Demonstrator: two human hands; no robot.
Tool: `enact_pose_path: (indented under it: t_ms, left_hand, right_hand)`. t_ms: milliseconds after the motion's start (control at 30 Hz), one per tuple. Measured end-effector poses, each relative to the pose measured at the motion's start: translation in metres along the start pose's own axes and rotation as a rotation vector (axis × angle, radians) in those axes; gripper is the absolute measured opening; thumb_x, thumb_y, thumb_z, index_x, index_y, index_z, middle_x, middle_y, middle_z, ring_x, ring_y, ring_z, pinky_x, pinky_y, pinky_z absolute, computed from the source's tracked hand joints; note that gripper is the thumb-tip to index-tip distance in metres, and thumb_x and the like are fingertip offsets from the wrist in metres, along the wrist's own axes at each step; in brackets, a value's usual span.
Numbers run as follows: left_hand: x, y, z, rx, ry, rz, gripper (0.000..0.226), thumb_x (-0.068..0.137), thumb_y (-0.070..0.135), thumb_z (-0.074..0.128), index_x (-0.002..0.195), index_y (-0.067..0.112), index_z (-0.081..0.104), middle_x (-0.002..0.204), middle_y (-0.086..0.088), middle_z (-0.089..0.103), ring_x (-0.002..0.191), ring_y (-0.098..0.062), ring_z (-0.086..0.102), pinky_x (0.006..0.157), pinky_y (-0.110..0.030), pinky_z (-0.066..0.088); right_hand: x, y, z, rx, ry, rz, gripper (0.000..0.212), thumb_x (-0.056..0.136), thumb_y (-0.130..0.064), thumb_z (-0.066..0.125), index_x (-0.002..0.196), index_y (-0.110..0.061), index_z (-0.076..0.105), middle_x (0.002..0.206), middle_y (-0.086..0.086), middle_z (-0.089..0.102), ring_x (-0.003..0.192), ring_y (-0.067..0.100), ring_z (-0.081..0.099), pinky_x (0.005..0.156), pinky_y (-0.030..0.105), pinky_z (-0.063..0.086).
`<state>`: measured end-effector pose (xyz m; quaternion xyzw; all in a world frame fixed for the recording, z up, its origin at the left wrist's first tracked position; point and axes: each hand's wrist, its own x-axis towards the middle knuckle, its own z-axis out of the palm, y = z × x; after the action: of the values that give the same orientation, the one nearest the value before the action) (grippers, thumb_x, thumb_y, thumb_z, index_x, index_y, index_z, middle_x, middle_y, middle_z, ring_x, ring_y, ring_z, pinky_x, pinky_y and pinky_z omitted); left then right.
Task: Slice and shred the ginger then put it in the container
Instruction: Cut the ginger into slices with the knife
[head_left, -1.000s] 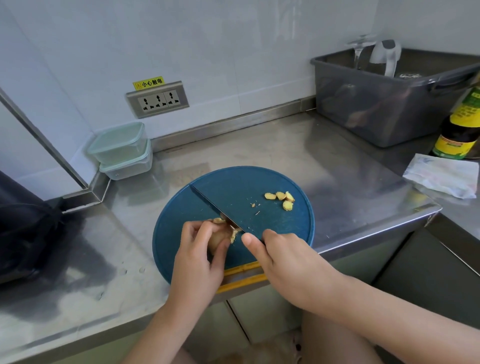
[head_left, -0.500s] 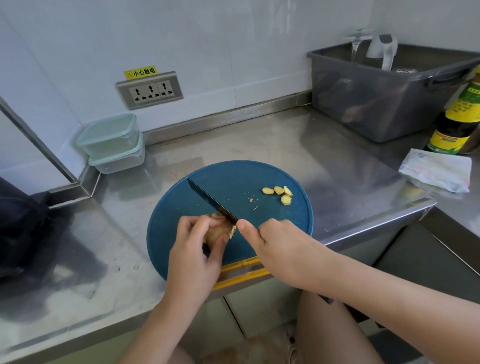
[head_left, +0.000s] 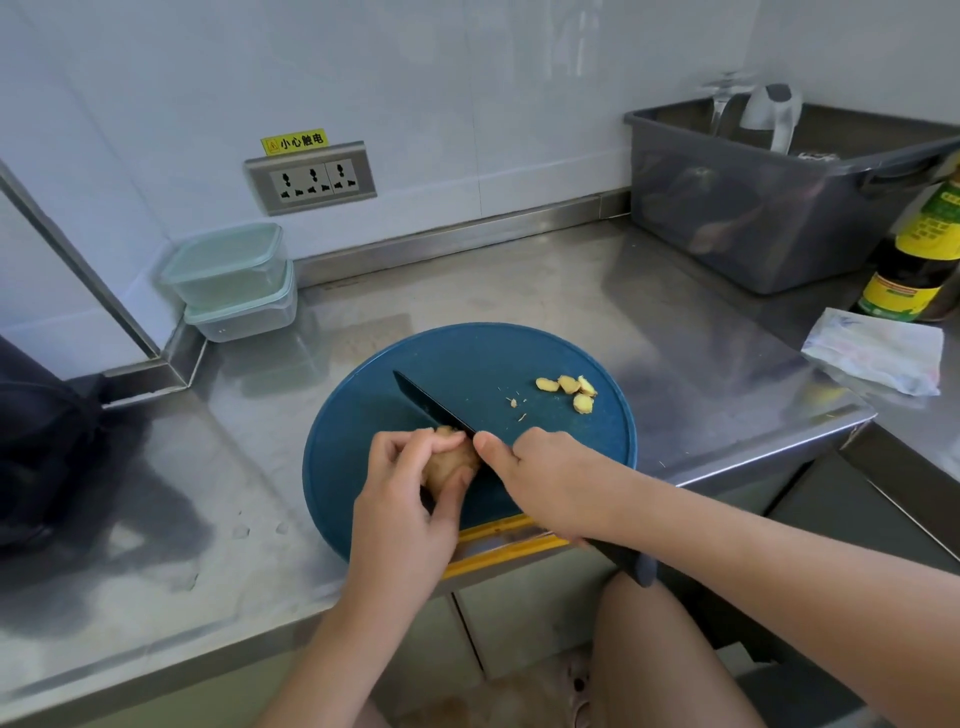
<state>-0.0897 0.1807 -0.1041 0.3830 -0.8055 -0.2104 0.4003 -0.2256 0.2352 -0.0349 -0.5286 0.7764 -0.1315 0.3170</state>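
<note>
Grips a knobbly tan piece of ginger (head_left: 451, 460) with the left hand (head_left: 410, 499), fingers curled over its top and thumb against its near side, pinning it to the near-left part of a round dark-blue cutting board (head_left: 467, 358). Holds a black-bladed kitchen knife (head_left: 431, 402) in the right hand (head_left: 550, 483), fingers wrapped round the handle, forefinger stretched along the blade's spine, with the dark handle end poking out behind the wrist. Keeps the blade just right of the ginger, touching it or nearly so, tip pointing away and left across the board.

On the board's far right, well apart from both hands: a small cluster of pale yellow ginger slices (head_left: 569, 387), a few crumbs beside it.

In the back left corner of the stainless steel counter (head_left: 519, 280), against the wall: two clear plastic containers with pale green lids (head_left: 228, 270), stacked and lidded; contents not discernible. At the far right: a large translucent grey plastic bin (head_left: 769, 208), its contents blurred.

Near the bin: a dark bottle with a yellow-green label (head_left: 919, 260) and a crumpled white cloth (head_left: 878, 351). On the wall above the containers: a grey three-gang socket (head_left: 310, 178). At the left edge: a black bag (head_left: 41, 441).
</note>
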Motion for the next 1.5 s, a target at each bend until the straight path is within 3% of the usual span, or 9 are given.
enact_pose_path:
  t_ms: [67, 167, 400, 567, 833, 1067, 1300, 1400, 1500]
  left_hand:
    - [-0.002, -0.001, 0.000, -0.017, -0.003, -0.008, 0.024, 0.082, 0.021, 0.068, 0.106, 0.024, 0.063, 0.103, 0.009, 0.048, 0.097, 0.004, 0.050, 0.073, 0.000, 0.039]
    - [-0.003, -0.002, -0.001, -0.036, -0.012, -0.030, 0.028, 0.084, 0.016, 0.067, 0.109, 0.023, 0.059, 0.107, 0.006, 0.046, 0.102, 0.005, 0.047, 0.075, -0.001, 0.038]
    - [-0.004, -0.001, 0.000, -0.018, -0.043, -0.035, 0.028, 0.085, 0.021, 0.064, 0.110, 0.028, 0.055, 0.112, 0.007, 0.043, 0.105, 0.006, 0.045, 0.074, 0.001, 0.038]
    - [-0.003, 0.003, 0.000, 0.037, -0.066, -0.047, 0.033, 0.082, 0.037, 0.055, 0.114, 0.027, 0.057, 0.108, 0.006, 0.041, 0.096, -0.004, 0.049, 0.077, 0.001, 0.038]
    - [-0.004, 0.006, -0.001, 0.032, 0.001, -0.022, 0.021, 0.082, 0.017, 0.068, 0.097, 0.025, 0.057, 0.094, 0.009, 0.043, 0.082, -0.002, 0.053, 0.067, -0.003, 0.039]
    - [-0.004, 0.008, -0.001, 0.036, 0.026, -0.007, 0.027, 0.080, 0.013, 0.070, 0.092, 0.028, 0.050, 0.093, 0.015, 0.042, 0.083, 0.004, 0.051, 0.064, -0.004, 0.040]
    - [-0.003, 0.005, -0.001, 0.038, 0.015, 0.001, 0.027, 0.079, 0.014, 0.072, 0.089, 0.030, 0.053, 0.095, 0.017, 0.044, 0.085, 0.003, 0.053, 0.063, -0.005, 0.041]
    - [-0.002, 0.003, -0.001, 0.029, 0.016, -0.026, 0.024, 0.078, 0.016, 0.073, 0.089, 0.027, 0.054, 0.094, 0.016, 0.044, 0.077, -0.009, 0.056, 0.062, -0.006, 0.041]
    - [-0.002, 0.005, -0.001, 0.027, 0.014, -0.025, 0.023, 0.078, 0.018, 0.072, 0.088, 0.028, 0.054, 0.091, 0.016, 0.044, 0.080, -0.005, 0.054, 0.062, -0.005, 0.040]
  right_hand:
    - [0.008, 0.000, -0.006, 0.000, -0.056, 0.011, 0.040, 0.103, -0.041, 0.018, 0.093, -0.013, 0.044, 0.063, 0.005, 0.045, 0.049, 0.019, 0.048, 0.049, 0.026, 0.043]
    - [0.019, 0.007, -0.019, 0.137, -0.112, 0.075, 0.054, 0.098, -0.055, 0.025, 0.073, -0.011, 0.043, 0.047, 0.006, 0.045, 0.031, 0.016, 0.039, 0.042, 0.025, 0.041]
    - [0.009, 0.022, -0.039, 0.323, -0.016, 0.055, 0.055, 0.096, -0.060, 0.024, 0.075, -0.011, 0.041, 0.050, 0.002, 0.038, 0.035, 0.015, 0.033, 0.038, 0.021, 0.035]
    - [-0.014, 0.018, -0.021, 0.178, 0.090, -0.106, 0.057, 0.096, -0.056, 0.022, 0.069, -0.011, 0.043, 0.054, 0.003, 0.038, 0.038, 0.010, 0.033, 0.044, 0.022, 0.034]
    - [-0.032, 0.023, 0.015, 0.004, 0.209, -0.221, 0.052, 0.095, -0.056, 0.018, 0.064, -0.017, 0.033, 0.061, 0.000, 0.039, 0.064, 0.024, 0.043, 0.065, 0.036, 0.040]
    - [-0.032, 0.027, 0.029, -0.057, 0.255, -0.262, 0.064, 0.073, -0.067, -0.007, 0.074, -0.019, 0.036, 0.064, -0.003, 0.041, 0.064, 0.024, 0.047, 0.062, 0.036, 0.044]
    - [-0.029, 0.027, 0.017, 0.058, 0.186, -0.218, 0.054, 0.095, -0.056, 0.017, 0.062, -0.017, 0.033, 0.060, 0.001, 0.038, 0.059, 0.022, 0.039, 0.061, 0.034, 0.037]
    - [-0.029, 0.021, 0.008, 0.128, 0.127, -0.234, 0.052, 0.100, -0.047, 0.019, 0.059, -0.016, 0.029, 0.055, 0.003, 0.032, 0.053, 0.021, 0.032, 0.060, 0.041, 0.038]
    - [-0.028, 0.017, 0.005, 0.126, 0.101, -0.220, 0.050, 0.101, -0.045, 0.017, 0.061, -0.018, 0.030, 0.056, 0.004, 0.033, 0.055, 0.023, 0.036, 0.058, 0.044, 0.041]
